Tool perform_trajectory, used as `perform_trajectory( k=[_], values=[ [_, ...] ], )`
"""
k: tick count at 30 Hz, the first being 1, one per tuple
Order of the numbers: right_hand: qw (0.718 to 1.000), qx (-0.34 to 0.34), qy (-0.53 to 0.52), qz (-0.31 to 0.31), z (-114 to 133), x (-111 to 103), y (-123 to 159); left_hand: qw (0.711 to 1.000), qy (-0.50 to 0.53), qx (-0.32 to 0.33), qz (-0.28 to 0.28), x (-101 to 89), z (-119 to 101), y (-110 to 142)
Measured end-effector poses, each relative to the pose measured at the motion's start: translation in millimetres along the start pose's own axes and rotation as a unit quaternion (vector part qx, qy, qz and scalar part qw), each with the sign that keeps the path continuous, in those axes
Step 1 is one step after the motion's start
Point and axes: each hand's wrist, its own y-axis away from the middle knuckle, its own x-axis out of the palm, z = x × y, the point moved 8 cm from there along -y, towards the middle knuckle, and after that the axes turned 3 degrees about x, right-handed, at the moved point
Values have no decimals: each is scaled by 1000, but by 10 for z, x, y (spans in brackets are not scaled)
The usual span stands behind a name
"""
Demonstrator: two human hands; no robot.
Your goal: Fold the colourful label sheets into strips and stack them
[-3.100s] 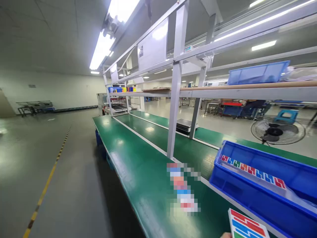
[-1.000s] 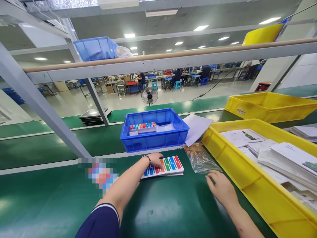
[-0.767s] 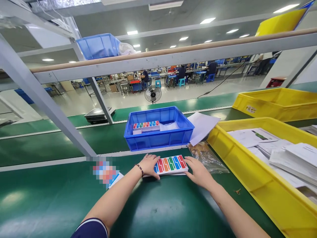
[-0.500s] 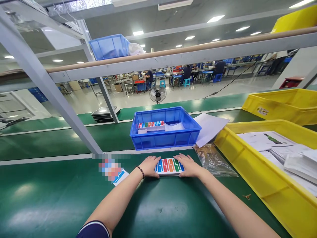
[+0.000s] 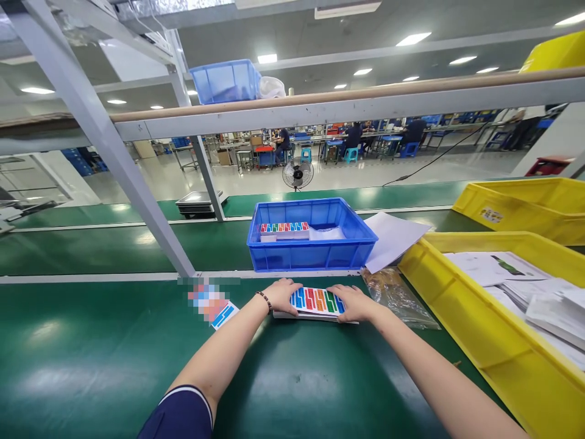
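Note:
A stack of colour-printed cards (image 5: pixel 317 300), white with blue, red, orange and green shapes, is gripped at its two ends on the green work surface (image 5: pixel 292 378). My left hand (image 5: pixel 280 296), with a beaded bracelet at the wrist, closes on the left end. On the right end, my right hand (image 5: pixel 355 303) is closed likewise. White edges of more sheets show under the front of the top cards and stick out to both sides. Just behind stands a blue bin (image 5: pixel 313 259) holding a similar printed stack (image 5: pixel 284 228) and white paper.
A partly blurred printed card (image 5: pixel 225 316) lies left of my left arm. To the right are a clear plastic bag (image 5: pixel 400 296), a white sheet (image 5: pixel 393 239) and a yellow bin (image 5: pixel 479 353) of papers. A slanted metal post (image 5: pixel 137 183) rises at left.
White sheet edges now show below the printed top cards, wider than before. Both hands still hold the ends. The view has shifted slightly, so the scene sits further right.

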Motion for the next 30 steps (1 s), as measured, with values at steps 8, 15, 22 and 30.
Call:
perform_trajectory(
  k=[8,15,22,30],
  values=[
    [1000,-2,-18,20,-14,12,-6,999,36,-19,-23,62,4,76],
    [998,18,-48,36,-141,-69,-111,991,123,-28,-33,-184,132,-21],
    [998,6,-63,8,-154,-153,-107,986,155,-28,-49,-229,176,-22],
    [995,-6,-46,-92,-37,-83,185,993,37,-1,-110,-24,-155,336]
  ],
)
